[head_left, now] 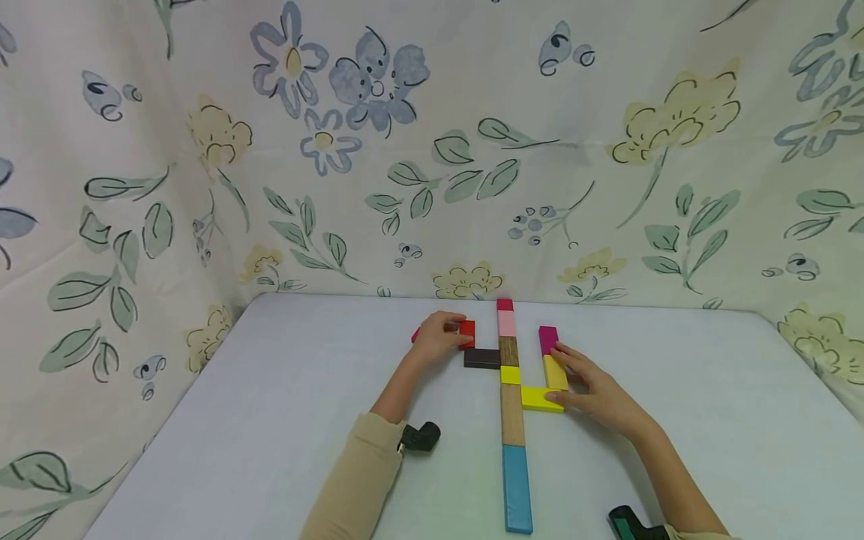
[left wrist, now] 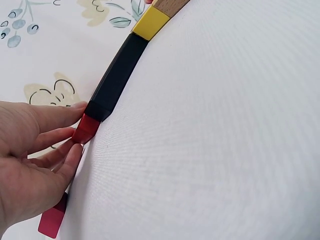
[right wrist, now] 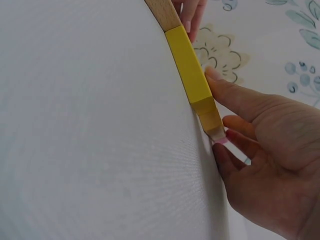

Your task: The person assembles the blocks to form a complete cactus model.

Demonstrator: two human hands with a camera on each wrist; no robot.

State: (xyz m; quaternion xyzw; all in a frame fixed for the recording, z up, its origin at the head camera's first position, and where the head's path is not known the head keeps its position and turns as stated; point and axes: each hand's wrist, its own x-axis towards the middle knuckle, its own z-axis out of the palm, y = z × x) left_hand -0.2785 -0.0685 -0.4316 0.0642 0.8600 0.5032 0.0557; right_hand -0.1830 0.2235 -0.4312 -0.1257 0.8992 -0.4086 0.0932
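Observation:
My left hand [head_left: 437, 339] pinches a small red block [head_left: 468, 330] standing at the outer end of a black block [head_left: 482, 359]. A crimson block [left wrist: 52, 220] shows partly behind that hand. My right hand [head_left: 599, 388] holds a golden-yellow block [head_left: 556, 373], its thumb touching the bright yellow block [head_left: 536, 399] below. A magenta block [head_left: 548, 340] continues from the golden-yellow one, by the fingertips. Between the hands runs a straight column of blocks: blue [head_left: 517, 489], tan [head_left: 512, 415], yellow [head_left: 510, 375], brown [head_left: 508, 350], pink [head_left: 506, 323] and red-pink [head_left: 505, 304].
The blocks lie on a white table [head_left: 270, 465]. Behind and to both sides hangs a floral cloth [head_left: 432, 247]. A black wrist device [head_left: 421, 436] sits at the left sleeve, another [head_left: 631, 523] by the right sleeve.

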